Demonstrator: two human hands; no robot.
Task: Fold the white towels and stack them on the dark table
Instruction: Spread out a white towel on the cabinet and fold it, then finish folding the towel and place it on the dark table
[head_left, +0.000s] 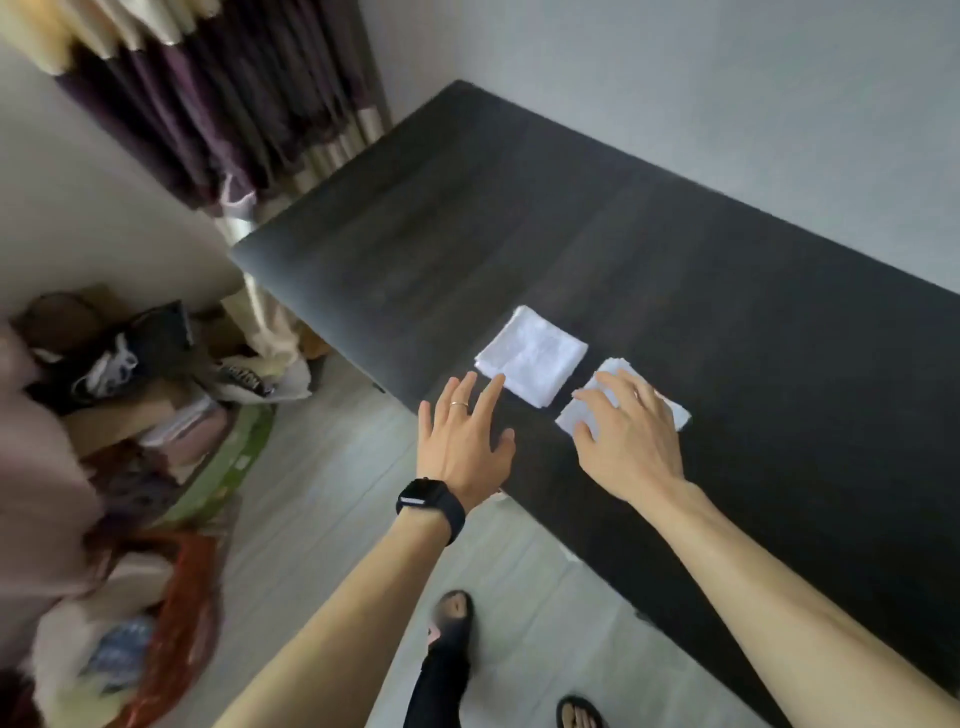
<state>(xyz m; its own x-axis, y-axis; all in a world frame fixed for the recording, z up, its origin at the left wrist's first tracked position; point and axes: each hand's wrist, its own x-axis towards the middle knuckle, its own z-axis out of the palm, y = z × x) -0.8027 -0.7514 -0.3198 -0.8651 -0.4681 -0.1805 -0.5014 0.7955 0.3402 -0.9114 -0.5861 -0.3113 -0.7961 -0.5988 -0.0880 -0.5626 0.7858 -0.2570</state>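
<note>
Two folded white towels lie side by side near the front edge of the dark table. The left towel is a neat square, uncovered. My right hand rests flat on the right towel, fingers spread over it and covering most of it. My left hand, with a ring and a black watch at the wrist, hovers with straight spread fingers over the table's edge; its fingertips nearly reach the left towel's near corner.
The table stands against a grey wall at the right. Left of it are dark purple curtains and a cluttered pile of bags and clothes on the floor. My sandalled feet stand on pale floorboards.
</note>
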